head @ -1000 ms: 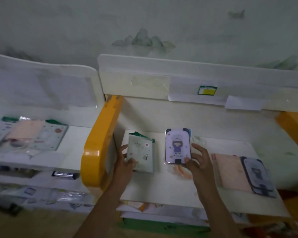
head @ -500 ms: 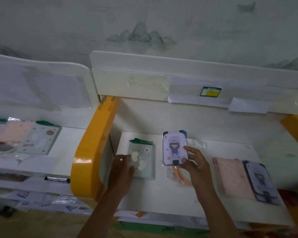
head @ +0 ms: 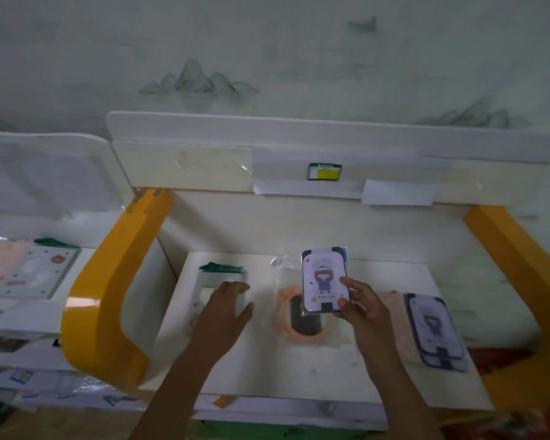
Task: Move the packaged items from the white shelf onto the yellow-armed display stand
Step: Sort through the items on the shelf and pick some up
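The cartoon-figure phone case pack (head: pixel 325 281) is pinched by its lower right corner in the right hand (head: pixel 361 308), thumb on the printed face and the other fingers curled behind. A second ago it lay flat against the display stand's white tray (head: pixel 346 363); now it is tipped up clear of the surface, exposing the orange ring-shaped item in a clear bag (head: pixel 300 315) just under and left of those fingertips. The lift looks like repositioning to me, not a completed placement.

The left hand (head: pixel 226 308) lies flat, fingers straight and slightly spread, pressing on the green-topped clear pack (head: pixel 221 277), which it held by the edge a moment earlier; that one now seems set down.

Right of the right hand lie a pink pack (head: pixel 397 325) and another dark-edged phone case pack (head: pixel 435 331) overlapping it. Beyond the left yellow arm (head: pixel 115 281), packs (head: pixel 29 271) remain on the white shelf (head: pixel 19 319), so more transfers are due.
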Demonstrator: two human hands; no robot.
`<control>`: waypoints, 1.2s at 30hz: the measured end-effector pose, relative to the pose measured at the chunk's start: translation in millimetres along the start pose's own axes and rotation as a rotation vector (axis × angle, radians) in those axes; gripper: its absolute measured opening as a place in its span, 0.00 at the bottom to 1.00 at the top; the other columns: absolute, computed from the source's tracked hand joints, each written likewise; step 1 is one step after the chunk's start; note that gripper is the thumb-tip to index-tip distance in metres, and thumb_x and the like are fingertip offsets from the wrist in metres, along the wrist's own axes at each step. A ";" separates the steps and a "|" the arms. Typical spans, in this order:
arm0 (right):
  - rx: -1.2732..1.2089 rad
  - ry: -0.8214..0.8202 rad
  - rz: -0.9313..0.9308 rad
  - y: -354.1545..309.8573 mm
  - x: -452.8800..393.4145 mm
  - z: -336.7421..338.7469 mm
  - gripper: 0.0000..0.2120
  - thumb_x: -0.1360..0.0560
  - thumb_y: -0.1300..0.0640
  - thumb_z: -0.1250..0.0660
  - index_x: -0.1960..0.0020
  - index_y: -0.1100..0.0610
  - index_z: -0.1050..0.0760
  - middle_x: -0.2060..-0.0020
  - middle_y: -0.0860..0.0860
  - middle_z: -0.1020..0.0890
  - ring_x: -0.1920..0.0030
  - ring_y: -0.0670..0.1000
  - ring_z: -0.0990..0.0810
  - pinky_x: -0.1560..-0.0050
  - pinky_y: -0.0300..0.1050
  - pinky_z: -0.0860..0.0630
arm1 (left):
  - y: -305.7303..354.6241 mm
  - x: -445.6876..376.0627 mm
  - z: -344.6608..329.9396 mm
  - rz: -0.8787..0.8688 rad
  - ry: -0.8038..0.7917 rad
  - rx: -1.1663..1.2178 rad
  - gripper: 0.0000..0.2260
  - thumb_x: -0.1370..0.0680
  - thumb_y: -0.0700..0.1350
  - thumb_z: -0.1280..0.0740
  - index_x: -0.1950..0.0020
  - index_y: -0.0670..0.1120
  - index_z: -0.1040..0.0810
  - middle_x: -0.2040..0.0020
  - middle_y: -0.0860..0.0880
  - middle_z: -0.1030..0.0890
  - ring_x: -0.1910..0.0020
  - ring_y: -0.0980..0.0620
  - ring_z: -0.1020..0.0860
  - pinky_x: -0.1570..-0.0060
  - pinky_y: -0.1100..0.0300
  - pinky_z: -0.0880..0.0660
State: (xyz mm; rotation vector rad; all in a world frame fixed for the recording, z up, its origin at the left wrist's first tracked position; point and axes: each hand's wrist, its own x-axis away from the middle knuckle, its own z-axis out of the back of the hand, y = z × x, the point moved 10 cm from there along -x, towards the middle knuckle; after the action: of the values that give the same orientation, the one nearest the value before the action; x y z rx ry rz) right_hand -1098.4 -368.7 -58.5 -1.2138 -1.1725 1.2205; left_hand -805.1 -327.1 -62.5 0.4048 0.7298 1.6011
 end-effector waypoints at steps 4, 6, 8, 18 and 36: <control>0.004 0.025 -0.004 -0.1 -5.7 62.7 0.15 0.24 0.66 0.32 0.39 0.54 0.22 0.44 0.54 0.18 0.46 0.52 0.16 0.55 0.46 0.17 | 52.5 0.9 -37.0 0.022 -0.035 0.212 0.16 0.24 0.53 0.31 0.38 0.54 0.26 0.42 0.57 0.22 0.46 0.60 0.23 0.43 0.55 0.24; 0.010 0.063 -0.005 -2.3 -5.0 96.4 0.15 0.24 0.66 0.32 0.39 0.56 0.22 0.43 0.54 0.19 0.46 0.51 0.17 0.57 0.44 0.17 | 71.9 2.0 -57.8 0.042 -0.061 0.345 0.17 0.27 0.57 0.31 0.40 0.58 0.25 0.44 0.60 0.21 0.46 0.60 0.22 0.43 0.51 0.22; 0.040 0.090 -0.016 -5.5 -0.2 127.6 0.15 0.23 0.64 0.32 0.38 0.55 0.22 0.44 0.51 0.18 0.48 0.51 0.17 0.60 0.40 0.18 | 91.6 3.4 -79.5 0.057 -0.069 0.415 0.15 0.26 0.54 0.29 0.41 0.59 0.25 0.45 0.61 0.21 0.46 0.59 0.22 0.44 0.49 0.21; 0.180 0.203 -0.085 28.6 14.2 229.2 0.15 0.19 0.61 0.37 0.37 0.46 0.25 0.44 0.44 0.20 0.47 0.45 0.18 0.58 0.41 0.18 | 169.9 7.8 -155.9 0.033 -0.136 0.454 0.15 0.24 0.43 0.29 0.39 0.52 0.24 0.45 0.57 0.19 0.46 0.57 0.20 0.43 0.54 0.21; 1.291 0.244 0.045 51.8 2.1 213.0 0.19 0.35 0.59 0.22 0.46 0.58 0.22 0.51 0.60 0.20 0.53 0.58 0.20 0.53 0.49 0.23 | 161.7 10.8 -153.3 0.071 -0.100 0.438 0.15 0.23 0.43 0.30 0.37 0.51 0.25 0.44 0.57 0.19 0.46 0.57 0.20 0.45 0.59 0.22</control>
State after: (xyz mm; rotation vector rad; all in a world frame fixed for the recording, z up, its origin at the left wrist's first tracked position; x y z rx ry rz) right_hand -1312.3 -364.0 -105.7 -0.3565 -0.0291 1.4125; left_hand -1026.3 -356.0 -70.3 0.8296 0.9997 1.4694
